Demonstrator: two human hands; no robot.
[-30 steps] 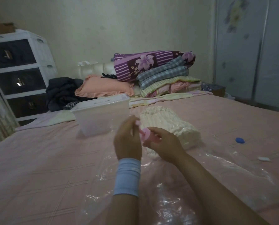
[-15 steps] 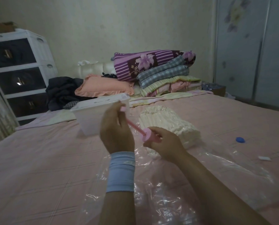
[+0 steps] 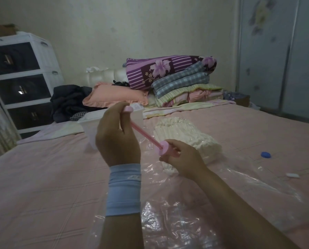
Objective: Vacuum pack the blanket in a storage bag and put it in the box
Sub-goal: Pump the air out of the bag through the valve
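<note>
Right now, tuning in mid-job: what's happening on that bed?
A person is working a pink hand pump on the clear storage bag spread on the bed. The left hand grips the pump's handle, rod pulled out; the right hand holds the pump's body. The cream blanket lies inside the bag, which looks wrinkled tight around it. The white box stands behind the hands, blanket not yet in it.

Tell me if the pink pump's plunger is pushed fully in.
No, the pink pump's rod shows bare between the left hand and the right hand.
</note>
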